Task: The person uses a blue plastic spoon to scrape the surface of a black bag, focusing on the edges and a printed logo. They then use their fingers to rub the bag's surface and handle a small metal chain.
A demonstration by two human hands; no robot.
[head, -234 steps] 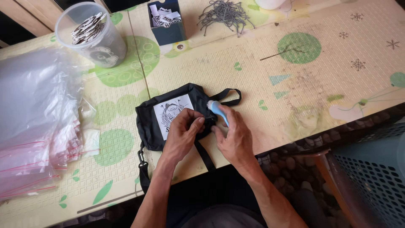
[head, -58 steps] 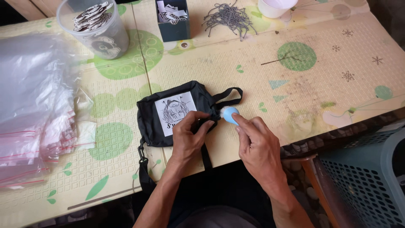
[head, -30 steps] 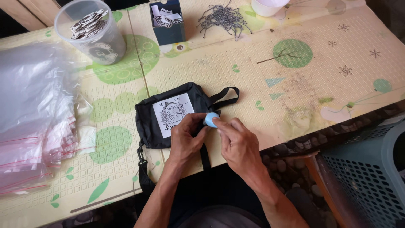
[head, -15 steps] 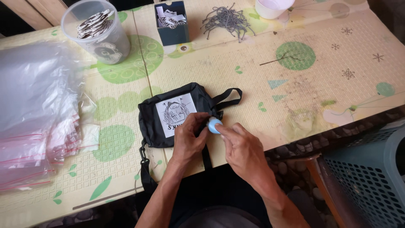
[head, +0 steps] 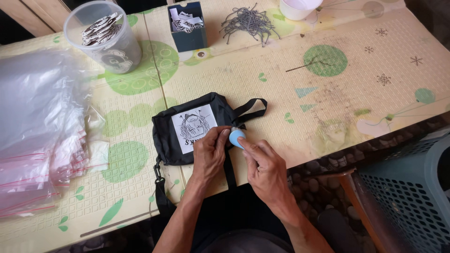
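Black pouch (head: pixel 194 127) lies flat near the front edge of the counter (head: pixel 356 93), its white square patch with a dark line drawing facing up and its strap loop (head: pixel 251 110) pointing to the right. A second strap runs from the pouch's lower left corner over the counter's edge. The left hand (head: pixel 209 154) rests on the pouch's lower right corner, fingers curled and pinching at the fabric there. The right hand (head: pixel 265 166) sits just beside it, its fingertips closed on a small light-blue round object (head: pixel 236 137) that touches the pouch's right edge, right between the two hands.

To the left, a stack of clear plastic bags (head: pixel 37 126) with red seal lines covers that end of the counter. At the back stands a clear plastic tub (head: pixel 104 37) holding round black-and-white pieces. Near it is a small dark box (head: pixel 187 28) with printed cards sticking up, then a heap of thin metal ball chains (head: pixel 248 21), and a white cup (head: pixel 300 7) at the far edge. The counter top is pale yellow with green circles. A teal plastic basket (head: pixel 408 187) stands on the floor at the lower right.
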